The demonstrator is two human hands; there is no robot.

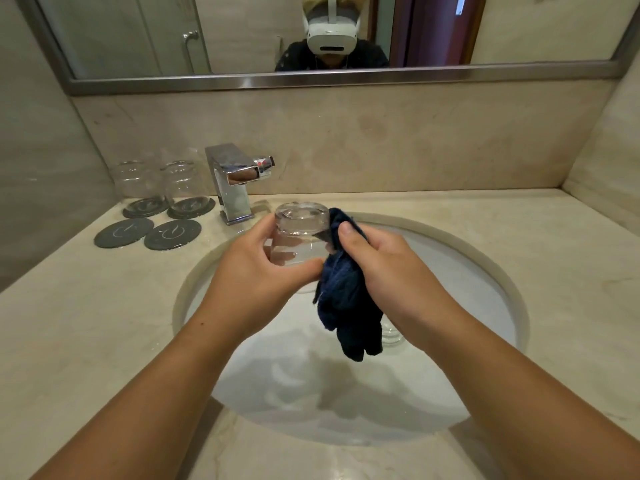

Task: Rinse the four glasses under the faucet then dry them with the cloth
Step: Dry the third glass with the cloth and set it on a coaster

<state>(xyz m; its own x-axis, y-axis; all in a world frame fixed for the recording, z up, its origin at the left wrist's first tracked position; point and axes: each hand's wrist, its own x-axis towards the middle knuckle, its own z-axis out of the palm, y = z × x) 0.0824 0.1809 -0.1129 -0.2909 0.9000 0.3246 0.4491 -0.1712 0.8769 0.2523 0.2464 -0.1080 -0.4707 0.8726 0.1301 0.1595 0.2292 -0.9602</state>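
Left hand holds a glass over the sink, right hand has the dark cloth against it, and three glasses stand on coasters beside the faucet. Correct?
Not quite. The head view shows two glasses on coasters beside the faucet, not three. The left hand does hold a glass over the sink, the right hand holding the cloth against it.

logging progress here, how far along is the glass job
Seemingly done: two glasses stand on the back coasters. In hand: the left hand holds a third glass while the right hand presses the dark cloth to it. Left: a fourth glass sits in the sink, partly hidden; two front coasters stand bare.
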